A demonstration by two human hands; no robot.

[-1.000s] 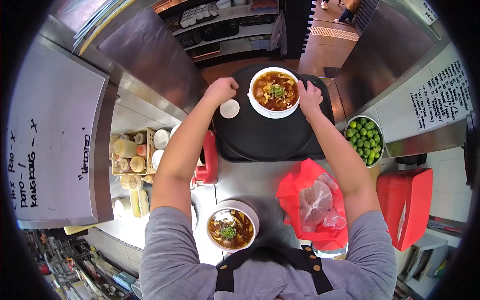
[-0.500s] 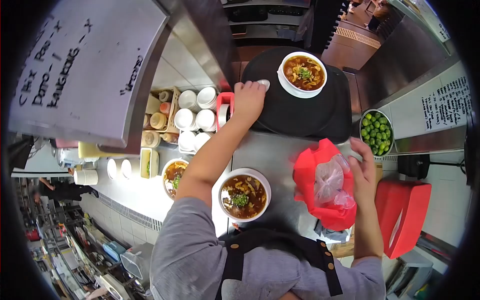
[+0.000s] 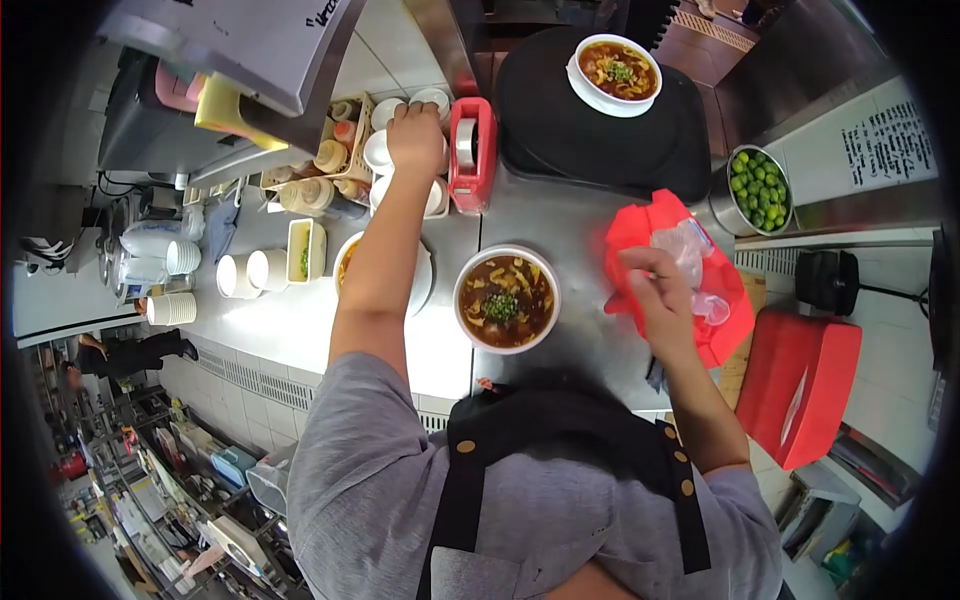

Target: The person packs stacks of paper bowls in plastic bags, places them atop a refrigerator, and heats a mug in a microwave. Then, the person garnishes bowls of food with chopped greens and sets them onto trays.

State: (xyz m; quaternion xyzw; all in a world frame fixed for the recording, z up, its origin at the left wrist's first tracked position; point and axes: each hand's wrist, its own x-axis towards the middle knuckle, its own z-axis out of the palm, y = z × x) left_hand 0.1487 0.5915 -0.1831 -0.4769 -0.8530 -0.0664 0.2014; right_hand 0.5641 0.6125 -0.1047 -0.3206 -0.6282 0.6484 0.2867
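My left hand (image 3: pixel 416 140) reaches over stacked small white dishes (image 3: pixel 378 152) at the back left; its fingertips bend down among them, and what they hold, if anything, is hidden. Over a red bag (image 3: pixel 735 325) with clear plastic packets (image 3: pixel 680 250) inside hovers my right hand (image 3: pixel 662 300), fingers loosely curled, thumb apart, nothing visible between them. Between my arms stands a white bowl of brown soup (image 3: pixel 507 300) topped with chopped greens. Another soup bowl (image 3: pixel 345 255) is partly behind my left forearm. A third bowl (image 3: pixel 619 75) sits on a white saucer on a black tray (image 3: pixel 560 140).
A red tape dispenser (image 3: pixel 472 160) stands beside the dishes. Squeeze bottles (image 3: pixel 310 195) fill a basket at the left, near a container of chopped greens (image 3: pixel 305 250). Green limes (image 3: pixel 758 190) fill a metal pot at the right. A person (image 3: pixel 130 352) stands far left.
My left hand has left the tray edge and moved left to the stacked dishes. My right hand has moved from the bag's right side to above it. The camera view has shifted.
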